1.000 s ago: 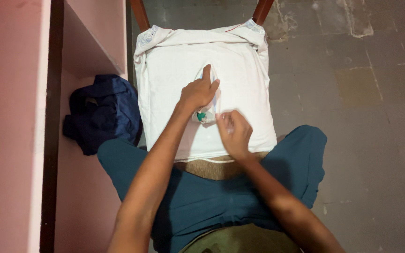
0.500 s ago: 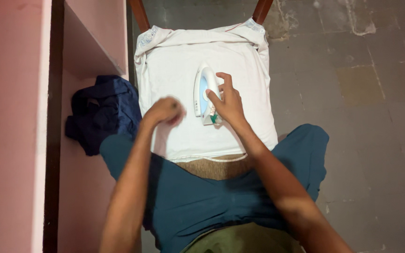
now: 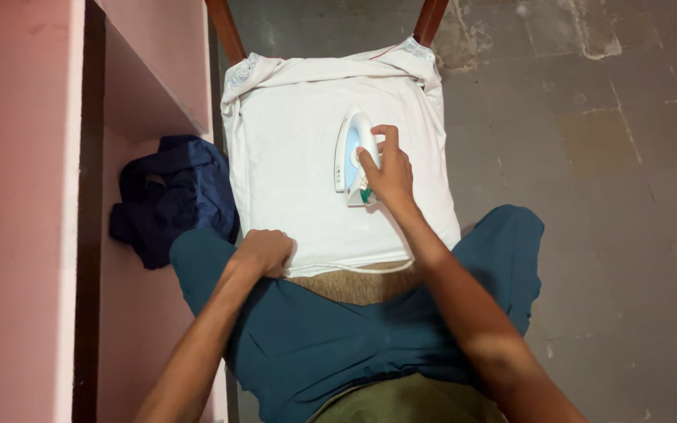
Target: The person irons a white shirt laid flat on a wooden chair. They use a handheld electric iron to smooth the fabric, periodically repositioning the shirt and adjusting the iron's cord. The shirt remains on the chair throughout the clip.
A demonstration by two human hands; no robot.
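On the right half of the white garment (image 3: 299,164) spread over the wooden chair seat (image 3: 358,283), a white and pale blue electric iron (image 3: 352,157) rests sole-down, its nose pointing toward the chair's back edge. The right hand (image 3: 388,174) is on the iron's handle from the near side, fingers curled round the grip and the index finger laid forward along the top. The left hand (image 3: 264,252) sits at the near left corner of the seat, fingers closed on the hem of the garment and pinning it against the edge.

The iron looks rigid and fairly heavy for its size, with a smooth sole that should glide readily over cloth; the handle on top is the one sensible place to grip, since the sole and the lower body may well be hot. The garment is soft, thin and limp, apt to bunch or drag along under the iron, so a hold at its hem or corners, with some tension, would suit it best. A crumpled dark blue cloth (image 3: 170,196) lies on the pink ledge (image 3: 146,329) just left of the chair.
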